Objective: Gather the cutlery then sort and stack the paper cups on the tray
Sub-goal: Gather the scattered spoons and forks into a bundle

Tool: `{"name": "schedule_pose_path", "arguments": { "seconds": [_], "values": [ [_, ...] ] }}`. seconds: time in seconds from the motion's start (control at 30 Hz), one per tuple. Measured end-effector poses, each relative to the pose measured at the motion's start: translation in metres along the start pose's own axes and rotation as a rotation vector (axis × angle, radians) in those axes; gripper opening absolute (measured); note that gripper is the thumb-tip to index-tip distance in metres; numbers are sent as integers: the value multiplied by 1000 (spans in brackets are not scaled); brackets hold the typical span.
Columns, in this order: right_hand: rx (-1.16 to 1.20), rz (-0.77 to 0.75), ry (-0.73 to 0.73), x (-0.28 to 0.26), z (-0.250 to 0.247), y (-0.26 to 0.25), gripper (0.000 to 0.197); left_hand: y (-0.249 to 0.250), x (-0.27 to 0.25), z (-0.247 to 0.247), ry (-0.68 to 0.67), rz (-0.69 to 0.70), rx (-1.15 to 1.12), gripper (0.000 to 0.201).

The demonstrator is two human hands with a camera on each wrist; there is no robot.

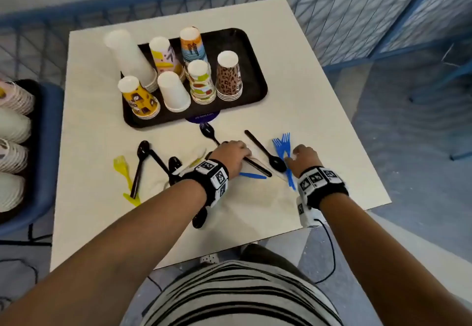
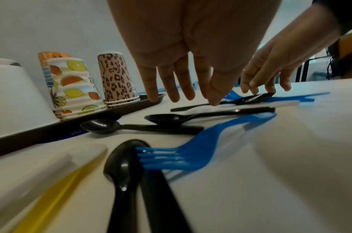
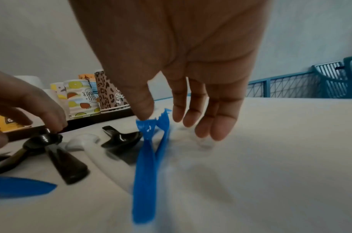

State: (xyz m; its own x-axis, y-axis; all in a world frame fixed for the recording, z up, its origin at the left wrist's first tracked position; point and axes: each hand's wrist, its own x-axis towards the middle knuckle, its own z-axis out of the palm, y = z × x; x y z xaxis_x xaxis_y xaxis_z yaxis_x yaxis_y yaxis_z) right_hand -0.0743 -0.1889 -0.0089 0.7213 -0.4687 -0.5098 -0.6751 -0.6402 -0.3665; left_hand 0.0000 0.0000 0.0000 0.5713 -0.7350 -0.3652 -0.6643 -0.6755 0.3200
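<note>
Upside-down paper cup stacks stand on the black tray (image 1: 229, 36): a tall white stack (image 1: 127, 57), a leopard-print one (image 1: 228, 77), a fruit-print one (image 1: 200, 82) and several more. Plastic cutlery lies scattered in front of the tray. My left hand (image 1: 235, 151) reaches down with straight fingers (image 2: 171, 88), its tips on black handles beside a black spoon (image 1: 265, 154). My right hand (image 1: 298, 155) hovers over the blue forks (image 1: 282, 144), its thumb touching their tines (image 3: 145, 124) and its other fingers relaxed and apart. A blue fork (image 2: 191, 156) lies across a black spoon (image 2: 123, 165) under my left wrist.
More black spoons (image 1: 139, 167) and a yellow fork (image 1: 122, 169) lie at the front left, and a blue knife (image 1: 252, 175) lies between my hands. A blue chair (image 1: 48, 146) at the left holds more cup stacks (image 1: 12, 134). A blue mesh railing (image 1: 332, 6) runs behind the table.
</note>
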Motion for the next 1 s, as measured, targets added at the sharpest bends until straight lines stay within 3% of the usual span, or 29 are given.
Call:
{"name": "schedule_pose_path", "arguments": {
  "seconds": [0.23, 0.63, 0.7, 0.83, 1.0],
  "values": [
    [-32, -24, -101, 13, 3, -18, 69, -10, 17, 3, -92, -97, 232, 32],
    [-24, -92, -73, 30, 3, -25, 25, -10, -1, -3, -73, -91, 171, 38],
    [3, -84, -53, 29, 0, -25, 26, -5, -10, 6, -92, -74, 191, 31],
    [6, -103, -21, 26, -5, -26, 27, -8, -15, 22, -164, -75, 191, 42],
    [1, -185, 12, 24, -2, -31, 27, -7, -9, 21, -155, -83, 226, 36]
  ]
}}
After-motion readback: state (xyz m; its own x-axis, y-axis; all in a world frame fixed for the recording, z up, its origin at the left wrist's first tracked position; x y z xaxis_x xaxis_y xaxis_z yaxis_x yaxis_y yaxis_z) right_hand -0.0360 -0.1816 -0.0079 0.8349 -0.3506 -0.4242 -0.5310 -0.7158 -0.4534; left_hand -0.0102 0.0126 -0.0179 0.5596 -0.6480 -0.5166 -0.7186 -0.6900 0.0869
